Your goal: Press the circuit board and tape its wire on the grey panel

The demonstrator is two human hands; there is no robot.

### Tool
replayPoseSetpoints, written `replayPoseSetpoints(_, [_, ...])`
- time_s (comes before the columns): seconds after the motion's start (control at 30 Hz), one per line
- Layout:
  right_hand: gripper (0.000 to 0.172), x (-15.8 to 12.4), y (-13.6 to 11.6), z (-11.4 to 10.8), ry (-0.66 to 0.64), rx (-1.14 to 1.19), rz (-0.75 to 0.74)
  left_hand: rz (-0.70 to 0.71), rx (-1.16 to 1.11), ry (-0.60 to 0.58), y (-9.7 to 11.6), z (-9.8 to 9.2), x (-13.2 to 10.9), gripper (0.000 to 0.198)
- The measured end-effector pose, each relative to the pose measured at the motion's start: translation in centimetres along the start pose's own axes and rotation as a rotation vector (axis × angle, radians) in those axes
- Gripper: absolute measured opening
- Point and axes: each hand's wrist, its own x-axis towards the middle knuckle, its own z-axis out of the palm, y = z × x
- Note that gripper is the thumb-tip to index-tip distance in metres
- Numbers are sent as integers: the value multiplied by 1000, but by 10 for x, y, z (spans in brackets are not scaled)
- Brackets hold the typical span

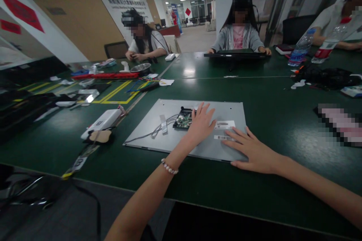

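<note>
A flat silver-grey metal panel (152,120), which looks like the back of a display panel, lies on the green table before me. On it sits a green circuit board (182,120) in a black frame. Grey cables (145,134) run from the board to the panel's left corner, with a strip of tape (163,124) over them. My left hand (201,124), fingers spread, is over the board's right side and partly hides it. My right hand (251,148) rests open on the panel's right front corner, fingertips near the white labels (224,125). Neither hand grips anything.
A white power bank (103,122) with a cable lies left of the panel. A pixelated phone-like object (339,124) lies at the right. Bottles (302,47) and a black bag (325,77) stand behind it. Across the table, a person holds a dark monitor (237,55).
</note>
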Motion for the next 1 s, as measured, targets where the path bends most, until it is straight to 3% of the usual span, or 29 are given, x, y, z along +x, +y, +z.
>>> replayPoseSetpoints(0.23, [75, 29, -18, -1, -44, 15, -33, 28, -20, -32, 1, -1, -3, 41])
replayPoseSetpoints(0.73, [72, 66, -34, 6, 26, -32, -113, 10, 18, -70, 0, 2, -3, 42])
replayPoseSetpoints(0.87, [73, 66, -33, 9, 45, -37, -102, -59, 97, -37, -2, 0, -3, 43])
replayPoseSetpoints(1.0, [76, 66, -31, 10, 11, -21, -78, -285, 210, 12, -18, -5, -2, 54])
